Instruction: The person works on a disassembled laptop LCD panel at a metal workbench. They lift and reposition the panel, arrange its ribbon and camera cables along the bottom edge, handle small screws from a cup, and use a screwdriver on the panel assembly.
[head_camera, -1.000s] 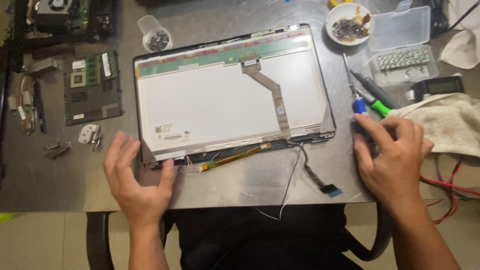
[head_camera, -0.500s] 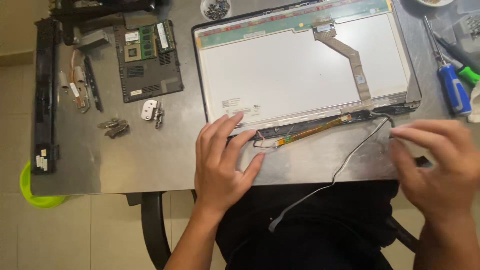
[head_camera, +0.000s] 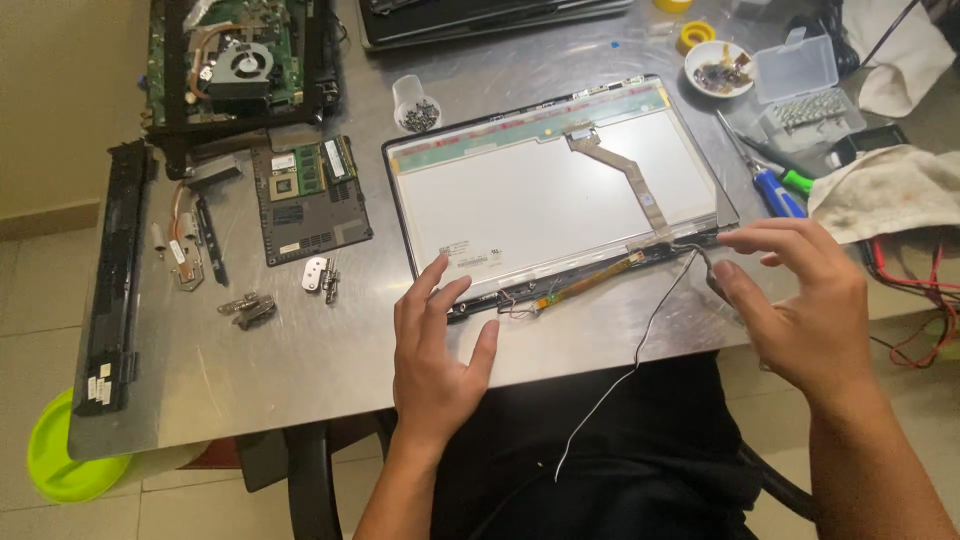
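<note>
Lying far left on the floor, a bright green round dish (head_camera: 62, 462), half hidden under the grey metal table (head_camera: 300, 370). Sitting along the table's left edge, a long black bar (head_camera: 115, 275) with small white stickers near its lower end. Resting above that, a green board with a round fan (head_camera: 238, 65) in a black frame. Lying below it, a smaller dark board (head_camera: 310, 200) with a green strip and little white labels. Waiting close by, small silver hinges (head_camera: 322, 275).

Pressing flat on the table just below the screen panel (head_camera: 550, 185), the left hand (head_camera: 435, 350), fingers spread apart, fingertips touching the panel's bottom edge, gripping nothing. Lying face down in the middle of the table, that big pale panel, with a small white sticker near its lower left corner, a green strip along the top and a tan flat ribbon (head_camera: 620, 175) running across its back. Hanging from the panel's lower right corner over the table edge, a thin wire (head_camera: 625, 375).

Hovering at that corner, the right hand (head_camera: 800, 300), palm down, fingers curled, thumb and fingertips pinching together on the wire's top end. Sitting beyond it, a blue-handled screwdriver (head_camera: 775, 190), a clear plastic box (head_camera: 805, 90) of small parts, a white bowl (head_camera: 720, 65) and a stained white cloth (head_camera: 885, 190).
</note>
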